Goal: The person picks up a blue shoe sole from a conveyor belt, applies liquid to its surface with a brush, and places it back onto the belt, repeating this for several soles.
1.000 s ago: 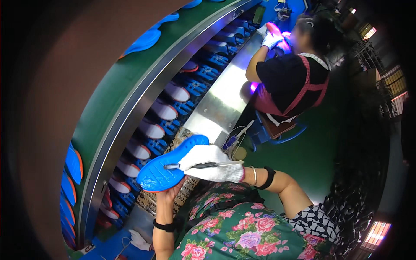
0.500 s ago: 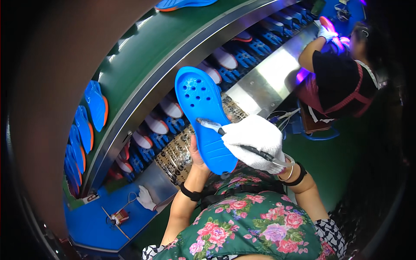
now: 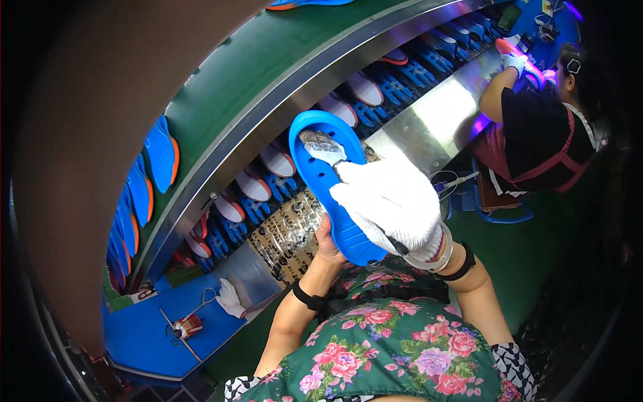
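Well left of the held blue sole (image 3: 324, 189), blue pieces with orange edges (image 3: 161, 157) lie along a green belt (image 3: 221, 94); below and left of the sole, a loose white glove (image 3: 230, 299) rests on a blue surface (image 3: 137, 338). The person's bare left hand (image 3: 328, 244) grips the sole near its lower end, thumb along its left edge. A dark-bristled brush (image 3: 323, 147) lies against the sole's upper, holed end, its handle clasped in the white-gloved right hand (image 3: 395, 201), which covers the sole's right side. Well right of the sole, a co-worker (image 3: 536, 134) holds a pinkly lit piece (image 3: 526, 59).
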Motion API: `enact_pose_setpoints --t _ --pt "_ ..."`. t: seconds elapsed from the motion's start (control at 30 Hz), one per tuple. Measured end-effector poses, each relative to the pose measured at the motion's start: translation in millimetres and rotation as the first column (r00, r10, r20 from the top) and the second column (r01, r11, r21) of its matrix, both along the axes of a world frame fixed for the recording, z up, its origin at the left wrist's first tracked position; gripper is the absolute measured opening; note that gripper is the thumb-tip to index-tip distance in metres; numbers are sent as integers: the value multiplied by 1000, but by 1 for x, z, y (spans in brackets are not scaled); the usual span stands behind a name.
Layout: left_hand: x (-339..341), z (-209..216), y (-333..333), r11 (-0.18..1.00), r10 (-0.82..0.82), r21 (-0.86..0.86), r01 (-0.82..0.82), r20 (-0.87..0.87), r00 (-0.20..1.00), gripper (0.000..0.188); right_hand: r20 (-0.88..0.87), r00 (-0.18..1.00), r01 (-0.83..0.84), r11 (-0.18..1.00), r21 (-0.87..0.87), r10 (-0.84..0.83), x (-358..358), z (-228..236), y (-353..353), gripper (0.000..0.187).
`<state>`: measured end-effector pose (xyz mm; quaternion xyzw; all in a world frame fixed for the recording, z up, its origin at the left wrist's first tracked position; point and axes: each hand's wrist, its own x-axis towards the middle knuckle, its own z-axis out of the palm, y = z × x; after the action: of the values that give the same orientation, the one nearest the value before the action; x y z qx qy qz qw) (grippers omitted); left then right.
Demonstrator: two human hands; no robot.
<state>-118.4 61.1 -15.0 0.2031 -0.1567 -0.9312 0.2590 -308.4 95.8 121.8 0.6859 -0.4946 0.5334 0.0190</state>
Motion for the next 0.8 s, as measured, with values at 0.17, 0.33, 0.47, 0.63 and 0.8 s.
enact_pose_setpoints --t 0.17,0.33,0.47,0.63,0.8 --pt "7 -26 -5 998 -56 -12 55 -77 995 96 88 994 -68 992 107 59 10 -3 11 35" --pt "-3 -23 -5 999 23 50 -16 -140 990 91 481 877 -173 935 309 3 7 -31 26 38" --pt "-9 -16 -10 994 -38 -100 32 -53 998 95 188 979 -123 970 209 83 4 -23 19 39" --pt "-28 11 -19 988 46 -148 -38 53 998 108 470 877 -246 932 267 97 0 -35 21 41" --pt "-42 8 -35 999 -4 -52 -4 -162 987 106 258 965 23 997 79 -43 26 -65 17 30"
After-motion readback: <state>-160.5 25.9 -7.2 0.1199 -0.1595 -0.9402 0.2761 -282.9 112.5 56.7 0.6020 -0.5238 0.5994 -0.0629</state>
